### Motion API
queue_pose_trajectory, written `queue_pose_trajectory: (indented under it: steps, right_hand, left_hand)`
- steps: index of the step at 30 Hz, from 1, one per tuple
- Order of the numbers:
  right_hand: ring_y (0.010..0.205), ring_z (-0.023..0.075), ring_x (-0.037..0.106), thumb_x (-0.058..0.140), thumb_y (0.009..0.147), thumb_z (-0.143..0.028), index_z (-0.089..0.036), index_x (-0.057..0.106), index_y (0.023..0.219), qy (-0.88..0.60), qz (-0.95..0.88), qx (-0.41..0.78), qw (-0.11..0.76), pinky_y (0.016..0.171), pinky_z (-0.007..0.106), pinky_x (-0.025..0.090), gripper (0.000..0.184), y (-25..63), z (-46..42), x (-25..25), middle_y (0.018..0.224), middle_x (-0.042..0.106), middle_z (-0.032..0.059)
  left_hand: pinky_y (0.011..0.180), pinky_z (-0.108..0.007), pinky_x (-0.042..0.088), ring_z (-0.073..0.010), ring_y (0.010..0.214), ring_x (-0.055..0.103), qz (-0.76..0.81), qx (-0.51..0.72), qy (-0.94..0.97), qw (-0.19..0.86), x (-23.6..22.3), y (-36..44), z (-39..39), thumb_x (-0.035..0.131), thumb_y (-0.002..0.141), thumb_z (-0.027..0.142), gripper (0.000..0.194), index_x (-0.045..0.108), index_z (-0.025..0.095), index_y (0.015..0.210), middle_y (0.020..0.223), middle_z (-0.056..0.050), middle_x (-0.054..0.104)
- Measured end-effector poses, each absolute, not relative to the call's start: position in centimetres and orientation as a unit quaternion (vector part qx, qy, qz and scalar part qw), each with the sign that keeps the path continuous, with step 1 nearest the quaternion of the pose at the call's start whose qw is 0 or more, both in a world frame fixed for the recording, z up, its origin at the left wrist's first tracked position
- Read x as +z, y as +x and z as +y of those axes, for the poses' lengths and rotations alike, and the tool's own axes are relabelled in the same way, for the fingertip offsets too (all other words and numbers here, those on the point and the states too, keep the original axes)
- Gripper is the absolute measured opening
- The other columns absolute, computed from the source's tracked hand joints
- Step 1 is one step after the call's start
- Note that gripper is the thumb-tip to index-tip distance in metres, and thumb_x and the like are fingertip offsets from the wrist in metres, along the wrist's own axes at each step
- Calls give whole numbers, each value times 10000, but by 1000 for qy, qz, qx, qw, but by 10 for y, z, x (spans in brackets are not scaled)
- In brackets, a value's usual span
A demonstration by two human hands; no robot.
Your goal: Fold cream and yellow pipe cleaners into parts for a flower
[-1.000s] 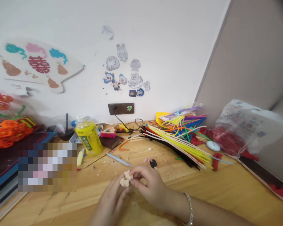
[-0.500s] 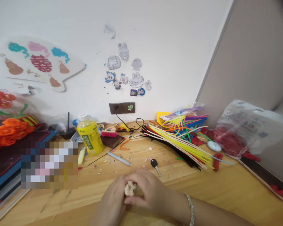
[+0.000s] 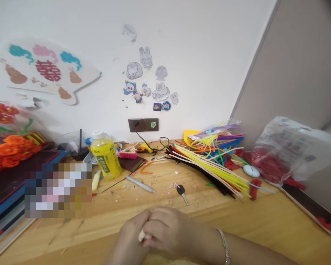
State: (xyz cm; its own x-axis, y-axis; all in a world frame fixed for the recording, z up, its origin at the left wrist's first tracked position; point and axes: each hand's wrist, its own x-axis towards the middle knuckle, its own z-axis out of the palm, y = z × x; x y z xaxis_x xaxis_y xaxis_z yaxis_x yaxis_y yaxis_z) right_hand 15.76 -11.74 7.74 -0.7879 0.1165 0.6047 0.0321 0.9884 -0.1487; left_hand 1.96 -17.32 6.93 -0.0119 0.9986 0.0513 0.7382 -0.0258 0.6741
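i've got my left hand [image 3: 132, 232] and right hand [image 3: 169, 229] pressed together, clamped on the pale clay lump [image 3: 141, 235] over the bench [image 3: 71, 239], shaping it seems; next calls for parting them to check it

Cream-white lump [image 3: 141, 235] shown between left hand [image 3: 131, 235] and right hand [image 3: 171, 229]; silver bracelet [image 3: 225, 252] worn past right hand. Honey-coloured streaked wood seen on counter [image 3: 71, 235] under hands. Yellow bottle [image 3: 105, 161] with green label placed ahead; yellow, cream, black pipe cleaners [image 3: 212, 173] ahead-right; red pieces [image 3: 267, 161] seen further right in clear bag [image 3: 295, 143].
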Motion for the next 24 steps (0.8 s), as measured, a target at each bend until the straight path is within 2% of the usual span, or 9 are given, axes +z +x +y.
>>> queue_pose_trajectory:
  steps: [7, 13, 16, 18, 24]
  right_hand:
    - [716, 151, 513, 426, 895, -267, -151, 520, 808, -118, -933, 91, 329, 653, 245, 432, 172, 158, -122, 79, 762, 587, 51]
    - [776, 154, 511, 469, 881, -309, -146, 528, 898, -109, -945, 109, 288, 712, 244, 420, 174, 158, -125, 74, 821, 594, 54]
    - [740, 148, 502, 446, 878, -273, -162, 534, 813, -102, -951, 105, 272, 701, 243, 409, 156, 157, -125, 74, 763, 579, 42]
    - [712, 140, 492, 444, 856, -238, -171, 523, 759, -119, -943, 130, 283, 677, 237, 400, 142, 156, -125, 73, 725, 559, 30]
    - [590, 97, 456, 509, 767, -194, -182, 502, 774, -227, -851, 326, 344, 568, 198, 366, 16, 153, -125, 75, 648, 488, -34]
  left_hand:
    - [509, -232, 334, -175, 588, 618, 716, 123, 673, 140, 81, 14, -177, 435, 710, 179, 163, 578, 231, 654, 653, -12, 699]
    - [558, -270, 391, -224, 665, 670, 721, 50, 681, 119, 89, 20, -178, 423, 693, 146, 242, 653, 223, 705, 730, -64, 741]
    - [562, -295, 408, -261, 687, 679, 721, 10, 681, 127, 96, 24, -179, 422, 680, 138, 240, 652, 207, 676, 731, -96, 743]
    - [565, -289, 412, -254, 694, 678, 727, 22, 676, 117, 99, 26, -180, 425, 695, 152, 211, 628, 207, 684, 733, -85, 738]
    - [539, -255, 392, -203, 670, 656, 720, 96, 685, 55, 98, 26, -183, 437, 736, 160, 109, 523, 217, 770, 738, -29, 701]
